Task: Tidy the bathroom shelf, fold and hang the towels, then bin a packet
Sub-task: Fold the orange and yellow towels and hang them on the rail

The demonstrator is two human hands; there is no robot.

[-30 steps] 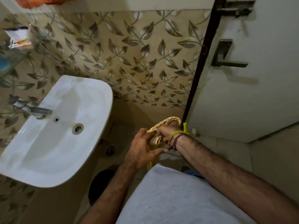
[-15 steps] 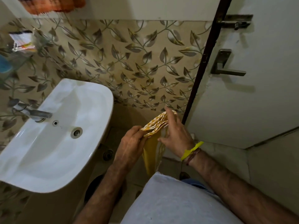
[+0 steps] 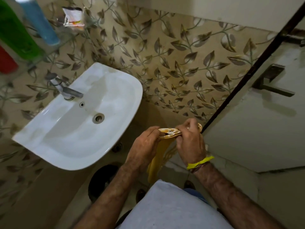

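Observation:
A yellow-and-white checked towel [image 3: 168, 133] is folded into a thick stack of layers, with its lower part hanging down in front of my body. My left hand [image 3: 143, 151] grips the stack's left end. My right hand [image 3: 189, 142], with a yellow thread at the wrist, pinches the stack's right end from above. A white packet [image 3: 73, 18] with orange print lies on the glass shelf [image 3: 54, 50] at the upper left. On the same shelf stand a blue bottle [image 3: 39, 22], a green bottle [image 3: 14, 30] and a red container [image 3: 6, 60].
A white washbasin [image 3: 79, 119] with a metal tap [image 3: 66, 90] juts out on the left. A dark round bin [image 3: 102, 180] stands on the floor under it. The white door [image 3: 257, 116] with its handle [image 3: 272, 83] is on the right, close to my hands.
My right hand went from lying open on the towel to pinching its folded top edge. The stack now sits level between both hands. The view dropped, showing the shelf bottles.

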